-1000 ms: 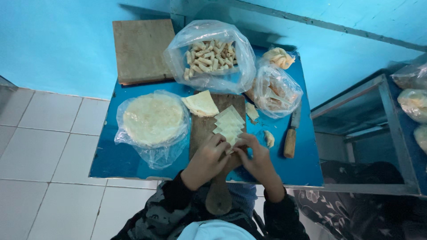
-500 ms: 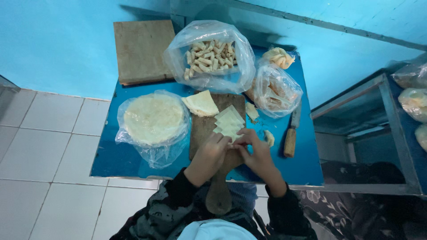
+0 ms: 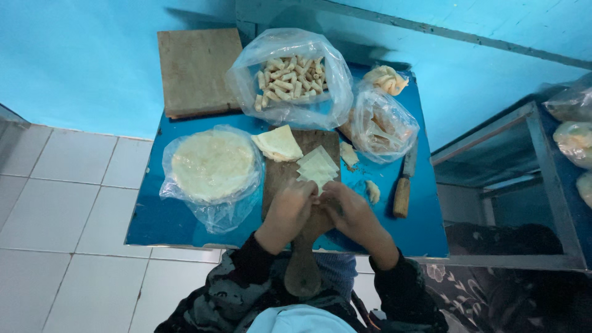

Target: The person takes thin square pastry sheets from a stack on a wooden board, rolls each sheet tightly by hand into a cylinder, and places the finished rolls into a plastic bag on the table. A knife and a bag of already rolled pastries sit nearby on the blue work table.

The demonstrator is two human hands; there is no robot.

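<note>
Three clear plastic bags sit on the blue surface [image 3: 185,225]. The far bag [image 3: 290,77], open at the top, holds a heap of small pale rolled pastries. The bag on the right [image 3: 383,123] is knotted shut over a browner filling that cannot be made out clearly. The bag on the left [image 3: 213,169] lies flat around a round stack of thin dough sheets.

Both hands meet over the near part of a wooden paddle board [image 3: 290,179], whose handle points toward the person. The left hand [image 3: 290,209] and the right hand [image 3: 351,213] are curled, fingertips together, pinching the near corner of a small stack of cut pastry wrappers [image 3: 317,166] that lies on the board. What lies under the fingers is hidden, so whether they grip a single sheet cannot be told. Dark patterned sleeves cover both forearms.

A folded triangle of dough [image 3: 277,143] rests at the far left corner of the board, touching the left bag. A wooden-handled knife [image 3: 404,185] lies on the surface to the right, blade pointing far, just beside the right bag. A small dough scrap [image 3: 373,191] lies between the knife and the right hand. A second wooden board [image 3: 197,71] sits at the far left corner. Loose pale pastry pieces [image 3: 385,79] lie at the far right edge.
</note>
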